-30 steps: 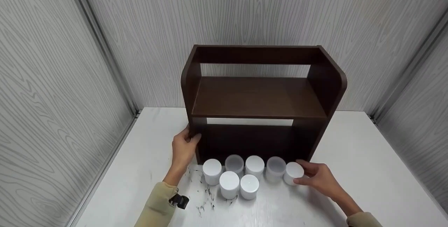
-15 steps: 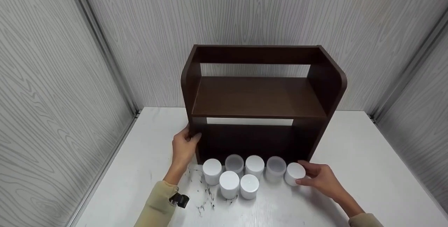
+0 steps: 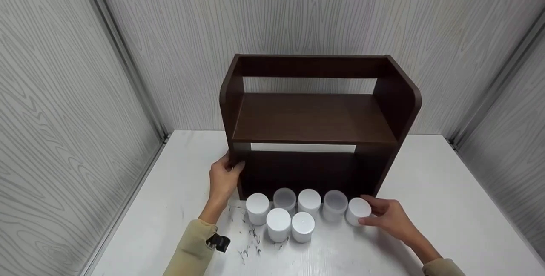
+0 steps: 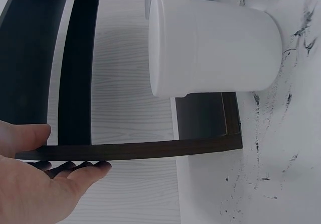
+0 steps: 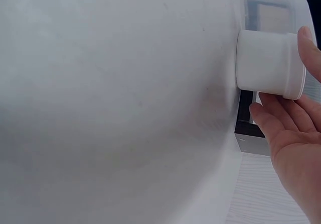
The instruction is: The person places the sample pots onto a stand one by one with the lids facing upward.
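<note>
A dark brown two-tier shelf rack [image 3: 313, 118] stands on the white table [image 3: 430, 208]. My left hand [image 3: 232, 166] grips the front edge of its left side panel [image 4: 135, 149], thumb on one face and fingers on the other. Several white lidded jars stand in front of the rack. My right hand [image 3: 367, 210] holds the rightmost jar [image 3: 355, 208] between thumb and fingers; it stands on the table by the rack's right foot. In the right wrist view that jar [image 5: 263, 58] sits between my thumb and fingers [image 5: 281, 118]. The leftmost jar [image 4: 215, 45] fills the left wrist view.
Grey wood-grain walls [image 3: 51, 110] close in the table on the left, back and right. Dark scuff marks [image 3: 251, 237] spot the table near the jars. Two frosted jars [image 3: 284, 198] stand among the white ones. Both rack tiers hold nothing that I can see.
My right hand and the rightmost jar have shifted very slightly to the right. The left hand and the rack have not moved.
</note>
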`<act>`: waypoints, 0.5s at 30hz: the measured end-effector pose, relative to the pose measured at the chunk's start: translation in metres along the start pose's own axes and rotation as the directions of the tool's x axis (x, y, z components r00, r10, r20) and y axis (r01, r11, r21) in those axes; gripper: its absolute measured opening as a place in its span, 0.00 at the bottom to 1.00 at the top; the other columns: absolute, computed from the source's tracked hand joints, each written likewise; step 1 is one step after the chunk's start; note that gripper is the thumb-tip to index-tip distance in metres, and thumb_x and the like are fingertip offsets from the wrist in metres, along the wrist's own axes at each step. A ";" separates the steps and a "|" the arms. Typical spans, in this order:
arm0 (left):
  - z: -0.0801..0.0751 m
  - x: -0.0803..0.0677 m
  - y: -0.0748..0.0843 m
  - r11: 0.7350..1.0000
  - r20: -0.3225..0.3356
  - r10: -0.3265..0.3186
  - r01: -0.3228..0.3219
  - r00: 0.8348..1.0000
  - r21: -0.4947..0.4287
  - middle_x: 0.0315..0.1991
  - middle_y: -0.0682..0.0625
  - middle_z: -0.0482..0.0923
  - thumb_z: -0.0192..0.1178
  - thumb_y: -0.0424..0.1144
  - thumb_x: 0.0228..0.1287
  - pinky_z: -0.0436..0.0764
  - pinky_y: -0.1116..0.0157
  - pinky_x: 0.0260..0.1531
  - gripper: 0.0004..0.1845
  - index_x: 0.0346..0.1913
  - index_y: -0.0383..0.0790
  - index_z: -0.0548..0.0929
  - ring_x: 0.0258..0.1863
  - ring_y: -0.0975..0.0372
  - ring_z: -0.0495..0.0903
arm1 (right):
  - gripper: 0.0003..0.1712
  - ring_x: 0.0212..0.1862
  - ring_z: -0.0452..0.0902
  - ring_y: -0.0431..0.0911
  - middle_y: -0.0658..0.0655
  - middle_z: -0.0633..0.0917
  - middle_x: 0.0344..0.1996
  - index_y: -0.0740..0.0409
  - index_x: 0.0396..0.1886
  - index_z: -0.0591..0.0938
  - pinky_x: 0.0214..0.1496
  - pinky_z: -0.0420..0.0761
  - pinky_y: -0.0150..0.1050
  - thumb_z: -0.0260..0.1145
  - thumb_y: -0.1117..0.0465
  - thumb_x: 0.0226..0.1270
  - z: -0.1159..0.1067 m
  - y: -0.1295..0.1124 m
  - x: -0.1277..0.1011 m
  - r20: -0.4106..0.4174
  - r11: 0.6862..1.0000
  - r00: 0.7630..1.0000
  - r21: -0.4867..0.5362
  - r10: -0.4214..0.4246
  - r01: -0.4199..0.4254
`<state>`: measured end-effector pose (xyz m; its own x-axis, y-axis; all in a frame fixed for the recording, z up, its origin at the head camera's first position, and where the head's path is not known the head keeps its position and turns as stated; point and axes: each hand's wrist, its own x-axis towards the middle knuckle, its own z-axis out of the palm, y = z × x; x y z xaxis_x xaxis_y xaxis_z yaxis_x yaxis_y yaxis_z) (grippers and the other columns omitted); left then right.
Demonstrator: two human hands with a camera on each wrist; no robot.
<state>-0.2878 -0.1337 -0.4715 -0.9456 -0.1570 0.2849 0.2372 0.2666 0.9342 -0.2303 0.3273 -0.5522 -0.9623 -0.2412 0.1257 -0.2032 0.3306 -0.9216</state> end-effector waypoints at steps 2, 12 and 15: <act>0.001 0.000 0.001 1.000 -0.002 0.001 -0.001 1.000 -0.002 0.62 0.34 0.81 0.64 0.32 0.74 0.77 0.52 0.65 0.28 0.72 0.26 0.73 0.65 0.46 0.80 | 0.41 0.62 0.82 0.47 0.73 0.78 0.66 0.76 0.68 0.77 0.59 0.79 0.31 0.84 0.65 0.57 0.000 0.001 0.000 -0.004 1.000 1.000 0.003 0.005 -0.005; 0.001 0.002 0.001 1.000 -0.015 -0.022 0.022 1.000 0.005 0.61 0.33 0.81 0.65 0.33 0.72 0.78 0.51 0.63 0.30 0.73 0.26 0.73 0.63 0.45 0.80 | 0.40 0.58 0.83 0.39 0.71 0.81 0.62 0.75 0.67 0.78 0.58 0.80 0.31 0.83 0.68 0.56 0.002 0.004 0.000 -0.011 0.999 1.000 0.041 0.005 -0.004; 0.001 0.002 0.001 1.000 -0.015 -0.024 0.024 1.000 0.007 0.61 0.33 0.82 0.66 0.33 0.72 0.78 0.51 0.62 0.29 0.72 0.28 0.74 0.62 0.46 0.81 | 0.39 0.58 0.83 0.41 0.70 0.83 0.61 0.74 0.67 0.79 0.58 0.80 0.31 0.83 0.67 0.56 0.002 0.003 -0.001 -0.018 0.999 1.000 0.042 0.018 -0.017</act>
<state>-0.2893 -0.1330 -0.4703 -0.9476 -0.1773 0.2658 0.2130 0.2697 0.9391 -0.2300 0.3266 -0.5560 -0.9690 -0.2184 0.1156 -0.1788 0.2966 -0.9381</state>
